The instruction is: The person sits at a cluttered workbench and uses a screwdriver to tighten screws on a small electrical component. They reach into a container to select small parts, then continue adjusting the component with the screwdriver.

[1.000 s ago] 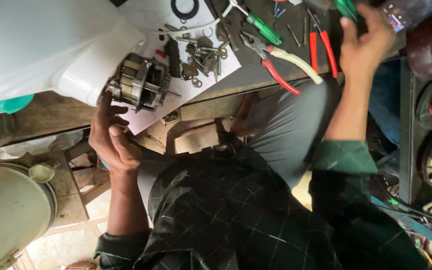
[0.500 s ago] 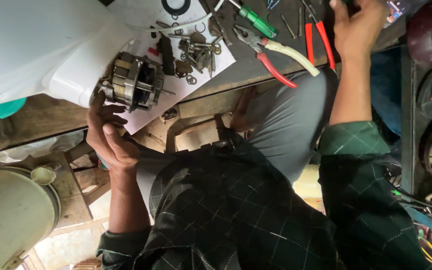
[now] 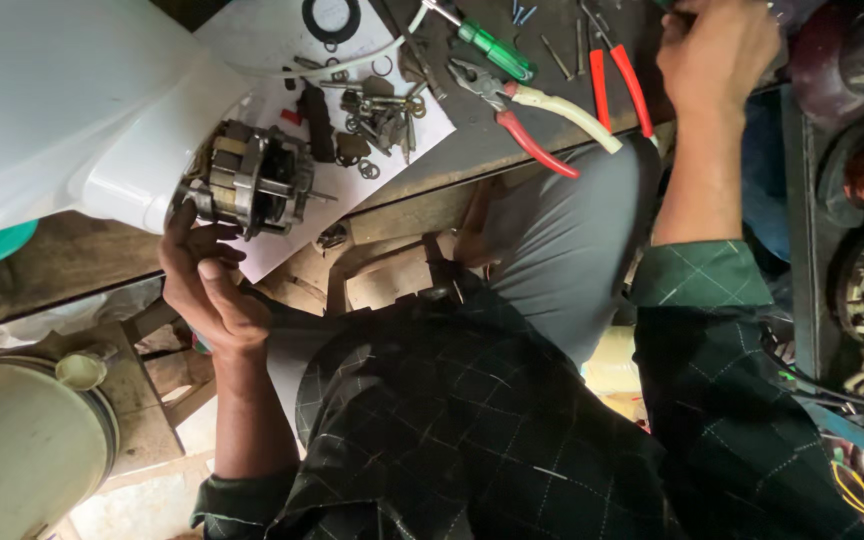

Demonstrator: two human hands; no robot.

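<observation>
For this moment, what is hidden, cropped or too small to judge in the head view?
- Right hand: its fingers run past the top edge, so anything it grips cannot be told.
- Left hand: its fingertips touch the motor; the motor's far end sits inside the white housing.
- Small washers and screws on the white paper: too small to sort.
- Red-handled pliers: plain, nothing hidden.

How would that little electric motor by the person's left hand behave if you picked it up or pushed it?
The motor looks like stacked metal plates and copper windings, so probably heavy for its size and rigid. Its rounded body and thin protruding shaft suggest it might roll if pushed across the white paper. The left hand steadies it from below, fingers touching its housing; exposed windings could be delicate.
</observation>
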